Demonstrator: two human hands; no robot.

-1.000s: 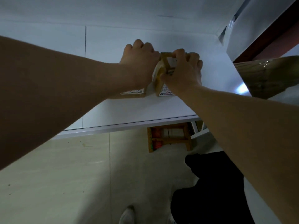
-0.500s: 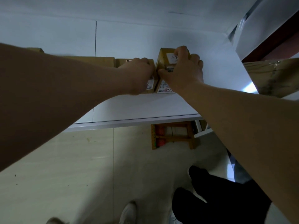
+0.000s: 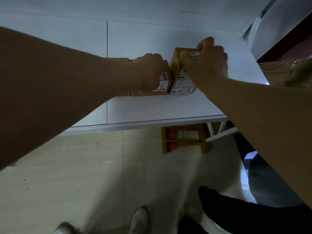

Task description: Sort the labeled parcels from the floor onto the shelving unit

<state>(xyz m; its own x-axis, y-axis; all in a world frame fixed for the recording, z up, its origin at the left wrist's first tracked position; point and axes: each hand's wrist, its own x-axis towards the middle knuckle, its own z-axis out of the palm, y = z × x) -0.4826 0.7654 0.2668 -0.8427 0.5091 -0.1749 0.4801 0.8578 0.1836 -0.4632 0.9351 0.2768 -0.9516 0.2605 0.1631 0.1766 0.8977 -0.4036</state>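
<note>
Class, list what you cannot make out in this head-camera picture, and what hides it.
Head view:
- Label on left parcel: mostly covered by left hand.
- Print on right parcel: too small; top under right hand.
- Most of far-left box: behind left forearm.
- Part of wrapped parcel: cut off by right edge.

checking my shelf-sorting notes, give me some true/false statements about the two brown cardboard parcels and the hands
1. The right hand grips the tall brown cardboard parcel with the red-marked white label. True.
2. That parcel lies on the pale tiled floor. False: it stands on the white shelf board.
3. The left hand holds the low brown cardboard parcel right beside it. True.
4. The small wooden stool stands on the shelf board. False: it is on the floor below it.
</note>
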